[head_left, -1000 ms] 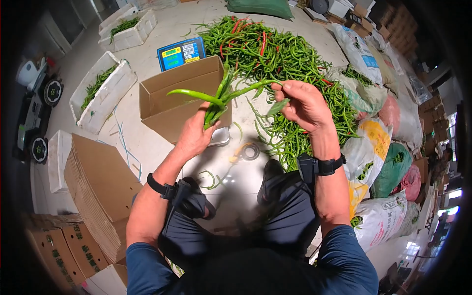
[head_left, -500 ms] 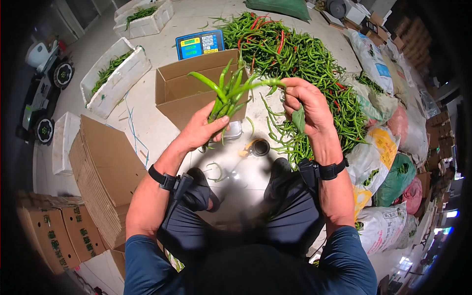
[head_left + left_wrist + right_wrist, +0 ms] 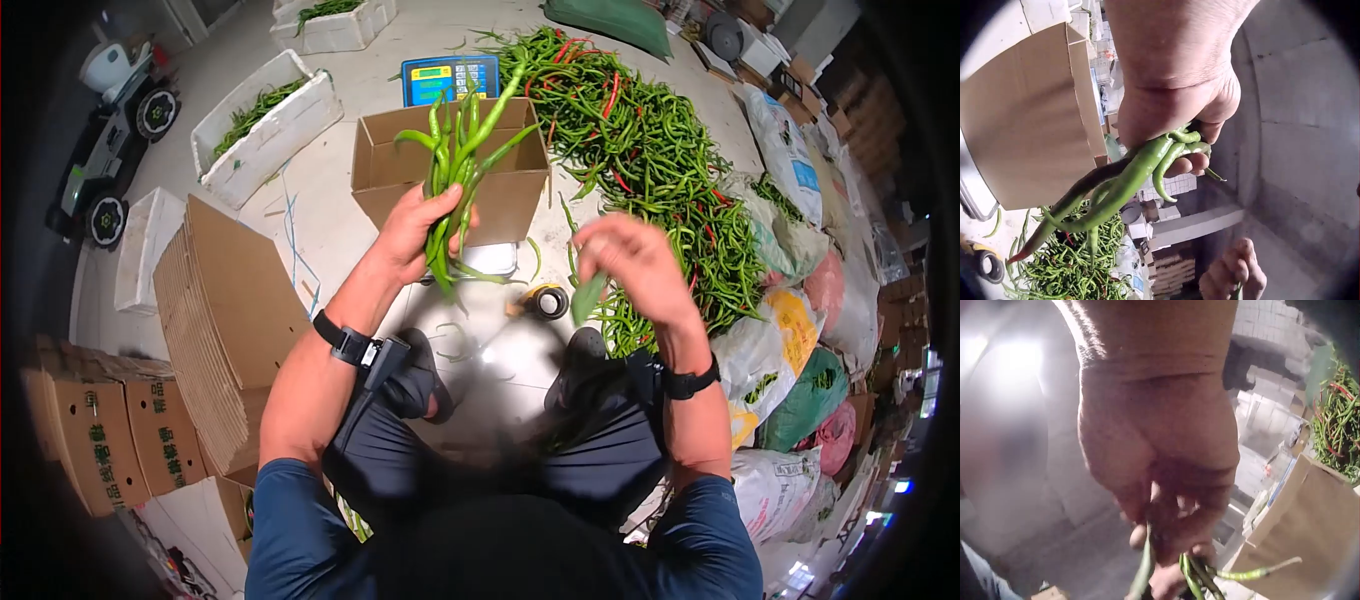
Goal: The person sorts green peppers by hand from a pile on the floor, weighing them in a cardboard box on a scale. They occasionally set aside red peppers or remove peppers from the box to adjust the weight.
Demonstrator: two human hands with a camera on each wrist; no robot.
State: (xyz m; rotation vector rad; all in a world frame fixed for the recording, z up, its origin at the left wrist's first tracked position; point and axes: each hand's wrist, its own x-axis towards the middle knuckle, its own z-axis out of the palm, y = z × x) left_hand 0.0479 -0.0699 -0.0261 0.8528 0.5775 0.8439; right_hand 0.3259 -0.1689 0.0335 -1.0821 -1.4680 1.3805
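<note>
The left hand [image 3: 415,235] gripped a bunch of long green chilli peppers [image 3: 455,150] by the stalk ends, roughly half a dozen, fingers curled round them. Half a second earlier that bunch had leaned toward the right hand. Now it stood nearly upright, tips fanned over the box beyond.

The right hand [image 3: 630,265] had let go of the pepper tip it had been holding and dropped lower, well apart from the left and blurred in the head view. Its fingers pinched one flat green leaf [image 3: 588,297] that hung below it.

Between and below the hands lay bare pale floor [image 3: 480,340], with one dark roll of tape [image 3: 550,300] just beside the leaf.

Just beyond the left hand stood one open brown cardboard box [image 3: 510,205], its near wall close to the knuckles. Beyond the box sat one blue digital scale [image 3: 450,78].

A wide heap of green and red peppers [image 3: 660,150] spread beyond and to the right of the right hand, its edge near that hand. Left of the left hand a stack of flattened brown cartons [image 3: 225,320] bounded the open floor. Further off stood two white foam crates [image 3: 265,125] of peppers.
</note>
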